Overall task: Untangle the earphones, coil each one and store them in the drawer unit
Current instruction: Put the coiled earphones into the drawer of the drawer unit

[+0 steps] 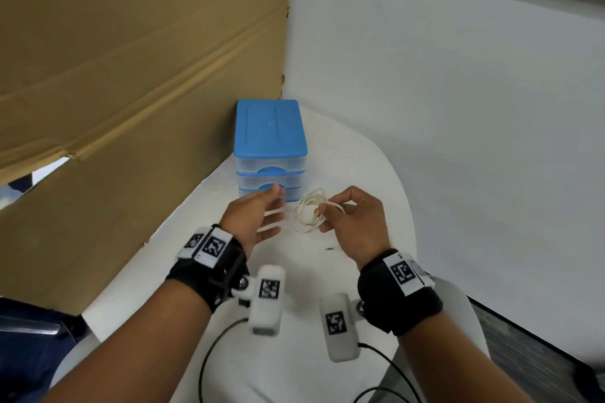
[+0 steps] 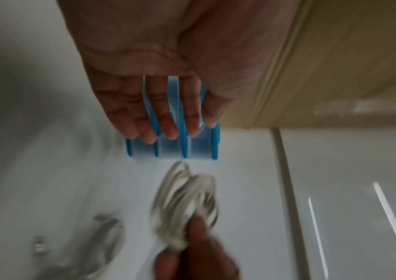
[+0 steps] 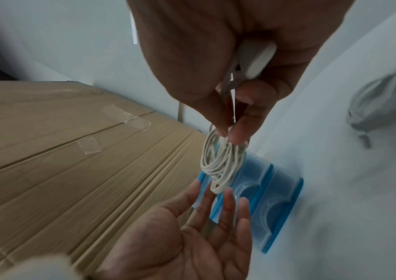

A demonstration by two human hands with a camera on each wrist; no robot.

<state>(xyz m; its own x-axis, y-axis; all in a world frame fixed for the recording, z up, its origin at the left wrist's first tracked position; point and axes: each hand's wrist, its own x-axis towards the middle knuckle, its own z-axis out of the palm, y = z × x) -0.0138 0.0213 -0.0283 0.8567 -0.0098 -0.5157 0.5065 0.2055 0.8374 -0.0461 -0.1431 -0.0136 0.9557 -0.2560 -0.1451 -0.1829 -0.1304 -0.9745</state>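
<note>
My right hand [image 1: 330, 210] pinches a coil of white earphone cable [image 1: 307, 212] between thumb and fingers; the loops hang just above the white table [image 1: 376, 180]. In the right wrist view the coil [image 3: 220, 163] dangles from the fingertips [image 3: 236, 135], and a white earphone part [image 3: 256, 58] sits tucked in the palm. My left hand [image 1: 268, 216] is flat and open, fingers straight, holding nothing, just left of the coil and in front of the blue drawer unit [image 1: 270, 141]. The unit's clear drawers [image 2: 192, 149] look closed.
A tall cardboard sheet [image 1: 131, 91] walls off the left side, close behind the drawer unit. White partition [image 1: 458, 108] stands at the right. A small dark speck [image 1: 329, 249] lies on the table. Black cables [image 1: 209, 353] run over the near table edge.
</note>
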